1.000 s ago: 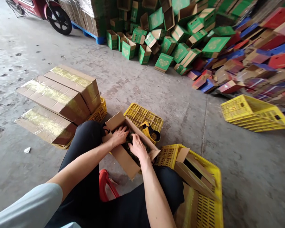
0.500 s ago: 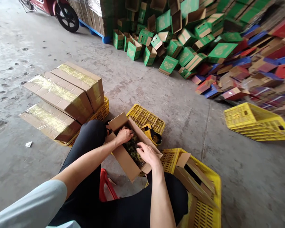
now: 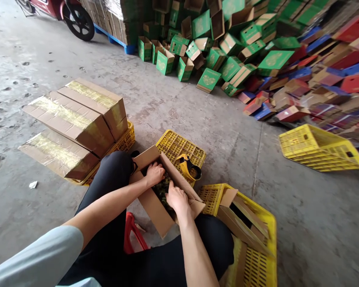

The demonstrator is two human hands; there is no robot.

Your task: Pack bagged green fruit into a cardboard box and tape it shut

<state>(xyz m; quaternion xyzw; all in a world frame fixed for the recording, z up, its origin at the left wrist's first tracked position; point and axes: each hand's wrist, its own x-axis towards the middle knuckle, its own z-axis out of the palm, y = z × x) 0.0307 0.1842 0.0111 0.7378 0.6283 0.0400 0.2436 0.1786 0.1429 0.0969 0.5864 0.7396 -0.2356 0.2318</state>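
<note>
An open cardboard box (image 3: 156, 208) lies in front of me between my knees, its flaps folded outward. Dark green and yellowish contents (image 3: 160, 192) fill part of it; their kind is too unclear to name. My left hand (image 3: 155, 174) reaches into the far end with its fingers curled down onto the contents; what they grip is hidden. Closer to the near end, my right hand (image 3: 177, 198) rests on the contents, its index finger stretched out and its other fingers partly hidden. A yellow tape dispenser (image 3: 185, 165) sits just beyond the box on an upturned yellow crate (image 3: 179, 144).
Taped cartons (image 3: 73, 115) rest on a yellow crate to the left. At the right, another yellow crate (image 3: 269, 223) holds an open carton (image 3: 242, 223). A red stool (image 3: 133, 235) is under me. Green boxes (image 3: 209, 79) and red-blue boxes pile up behind; one yellow crate (image 3: 320, 147) stands far right.
My right hand has moved a little left and down in the box, its index finger now stretched out. My left hand stays at the far end. The view has shifted slightly.
</note>
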